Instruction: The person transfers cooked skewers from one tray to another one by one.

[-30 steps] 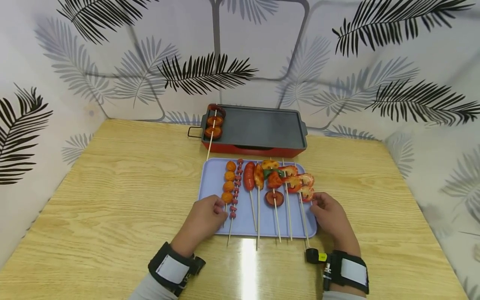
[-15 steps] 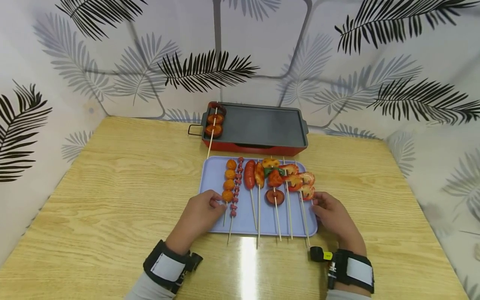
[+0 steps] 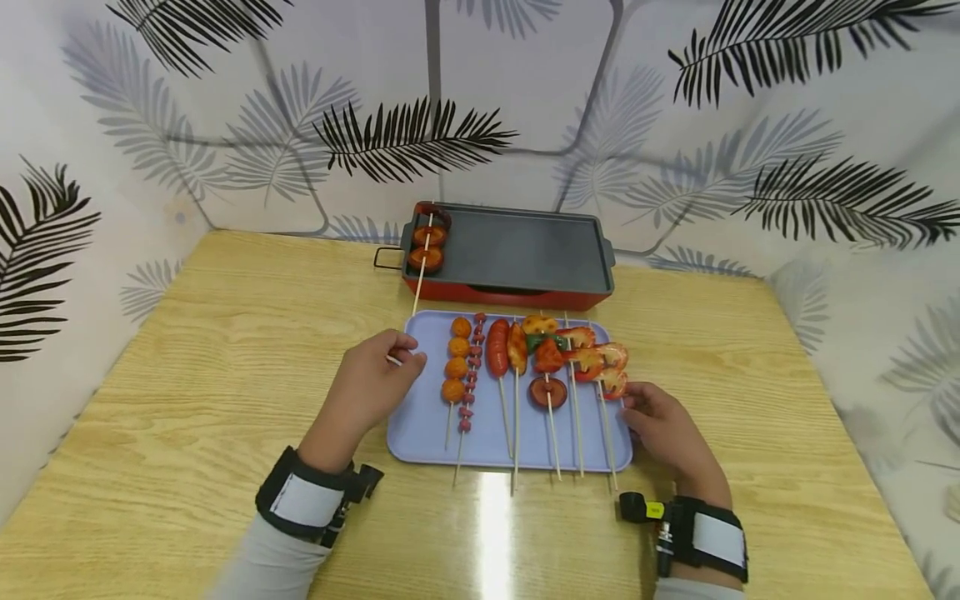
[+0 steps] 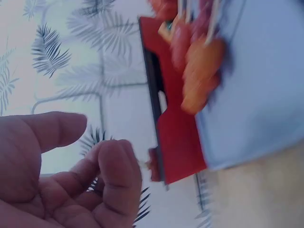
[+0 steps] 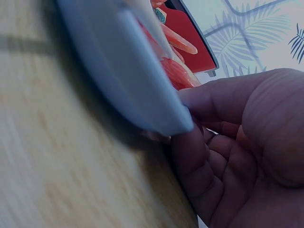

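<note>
My left hand (image 3: pixel 366 382) hovers at the left edge of the lavender tray (image 3: pixel 423 442). In the left wrist view its thumb and curled fingers (image 4: pixel 116 180) stand apart with nothing between them. My right hand (image 3: pixel 663 429) pinches the tray's right rim, thumb above and fingers beneath in the right wrist view. On the tray lie skewers: orange balls (image 3: pixel 454 367), small pink pieces (image 3: pixel 472 375), a sausage (image 3: pixel 498 348), a browned piece (image 3: pixel 517 348), a mixed skewer (image 3: pixel 549 357) and shrimp (image 3: pixel 611 358). A mushroom skewer (image 3: pixel 426 258) lies on the grill, its stick pointing toward my left hand.
The red grill (image 3: pixel 525 250) with a dark flat top and a wire handle (image 3: pixel 386 258) stands right behind the tray. A leaf-patterned cloth (image 3: pixel 495 75) rises behind the wooden table (image 3: pixel 225 358). Several stick ends overhang the tray's front edge.
My left hand has left the orange-ball skewer on the tray and moved left and away from me, toward the mushroom skewer's stick. My right hand stays at the tray's rim.
</note>
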A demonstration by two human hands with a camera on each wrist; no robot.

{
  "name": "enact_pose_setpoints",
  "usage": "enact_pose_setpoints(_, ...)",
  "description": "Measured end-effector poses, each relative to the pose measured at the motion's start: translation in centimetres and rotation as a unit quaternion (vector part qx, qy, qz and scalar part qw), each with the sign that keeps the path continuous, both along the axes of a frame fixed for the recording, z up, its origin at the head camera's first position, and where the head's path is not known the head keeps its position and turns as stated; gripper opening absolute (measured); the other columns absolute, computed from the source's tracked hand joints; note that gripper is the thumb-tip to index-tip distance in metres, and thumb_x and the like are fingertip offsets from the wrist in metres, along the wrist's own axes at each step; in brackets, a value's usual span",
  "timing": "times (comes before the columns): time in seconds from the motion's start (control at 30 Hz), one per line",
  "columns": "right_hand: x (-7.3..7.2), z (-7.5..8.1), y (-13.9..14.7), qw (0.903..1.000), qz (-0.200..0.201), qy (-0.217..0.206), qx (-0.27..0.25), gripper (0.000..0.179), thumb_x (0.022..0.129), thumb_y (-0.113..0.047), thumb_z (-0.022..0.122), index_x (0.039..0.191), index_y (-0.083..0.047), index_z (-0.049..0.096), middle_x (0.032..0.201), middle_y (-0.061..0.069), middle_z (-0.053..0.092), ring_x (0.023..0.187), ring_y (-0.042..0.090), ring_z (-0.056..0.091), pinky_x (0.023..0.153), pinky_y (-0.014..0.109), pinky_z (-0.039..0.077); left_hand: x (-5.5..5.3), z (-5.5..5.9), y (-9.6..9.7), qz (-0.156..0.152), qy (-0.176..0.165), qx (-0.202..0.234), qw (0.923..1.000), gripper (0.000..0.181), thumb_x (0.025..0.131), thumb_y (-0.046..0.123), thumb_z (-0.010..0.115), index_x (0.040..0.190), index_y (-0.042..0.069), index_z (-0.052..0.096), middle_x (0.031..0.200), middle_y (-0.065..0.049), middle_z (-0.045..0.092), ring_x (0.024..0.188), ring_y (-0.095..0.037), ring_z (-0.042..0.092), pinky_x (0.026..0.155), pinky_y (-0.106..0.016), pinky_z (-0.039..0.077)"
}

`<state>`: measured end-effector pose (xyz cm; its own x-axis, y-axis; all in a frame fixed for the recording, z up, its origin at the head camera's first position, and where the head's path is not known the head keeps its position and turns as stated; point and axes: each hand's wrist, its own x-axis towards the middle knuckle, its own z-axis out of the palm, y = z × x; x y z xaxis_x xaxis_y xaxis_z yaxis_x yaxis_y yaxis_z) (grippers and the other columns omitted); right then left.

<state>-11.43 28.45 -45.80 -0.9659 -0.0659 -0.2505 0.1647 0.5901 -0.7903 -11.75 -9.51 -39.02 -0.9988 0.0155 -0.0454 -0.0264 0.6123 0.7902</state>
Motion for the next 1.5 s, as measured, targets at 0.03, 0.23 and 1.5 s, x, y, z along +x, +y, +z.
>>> enact_pose_setpoints(0.03,0.0,0.0,0.0,1.0,0.001,0.002,-0.003,0.038,0.098,-0.003,0.054,0.135,0.007,0.049,0.11,0.018,0.056,0.09,0.022,0.055,0.069,0.027,0.049,-0.4,0.5,-0.3,0.002,0.01,0.004,0.9999,0.026,0.097,0.023,0.062,0.115,0.003,0.065,0.099,-0.009,0.063,0.089,-0.025,0.06,0.074,-0.039,0.051)
enact_pose_setpoints(0.23,-0.3,0.1,-0.2,0.9999,-0.003,-0.008,-0.009,0.037,0.099,-0.004,0.053,0.134,0.005,0.05,0.11,0.017,0.056,0.091,0.023,0.053,0.07,0.028,0.048,-3.3,2.3,-1.2,-0.006,0.12,-0.023,0.9925,0.022,0.097,0.014,0.058,0.111,-0.002,0.065,0.102,-0.016,0.062,0.094,-0.031,0.059,0.08,-0.042,0.05)
enact_pose_setpoints(1.5,-0.3,0.5,-0.3,0.9971,-0.038,-0.055,-0.038,0.04,0.098,-0.004,0.053,0.136,0.005,0.048,0.11,0.016,0.053,0.091,0.023,0.053,0.07,0.029,0.049,-11.3,3.4,-1.5,-0.048,-0.168,0.022,0.9844,0.025,0.092,0.0,0.063,0.115,-0.009,0.062,0.102,-0.017,0.059,0.07,-0.015,0.06,0.071,-0.027,0.056)
